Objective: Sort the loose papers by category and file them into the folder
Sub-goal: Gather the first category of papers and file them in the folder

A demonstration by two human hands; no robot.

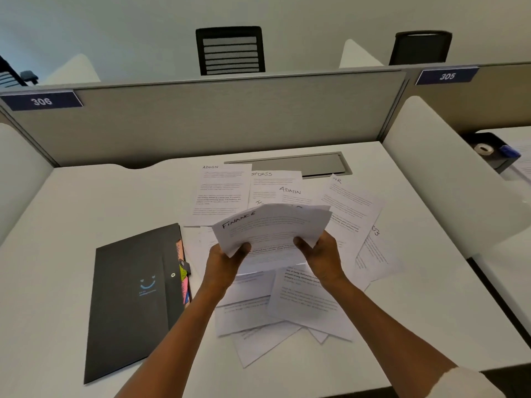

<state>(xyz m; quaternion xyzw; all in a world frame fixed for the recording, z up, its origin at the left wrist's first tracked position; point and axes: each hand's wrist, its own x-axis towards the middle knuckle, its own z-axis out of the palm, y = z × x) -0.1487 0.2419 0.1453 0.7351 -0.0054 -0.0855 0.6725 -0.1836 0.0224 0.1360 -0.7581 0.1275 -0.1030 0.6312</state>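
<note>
White loose papers are being left scattered at centre; a small stack is being gripped by left hand and right hand; the dark folder at left is lying closed, so filing is judged barely begun.

Sitting at a white desk closed in by a grey partition and rounded white side dividers, a grey cable hatch lying flush near the back edge. Showing navy number plates, 306 and 305, along the partition top. Standing beyond, against a pale wall: two black office chairs.
</note>
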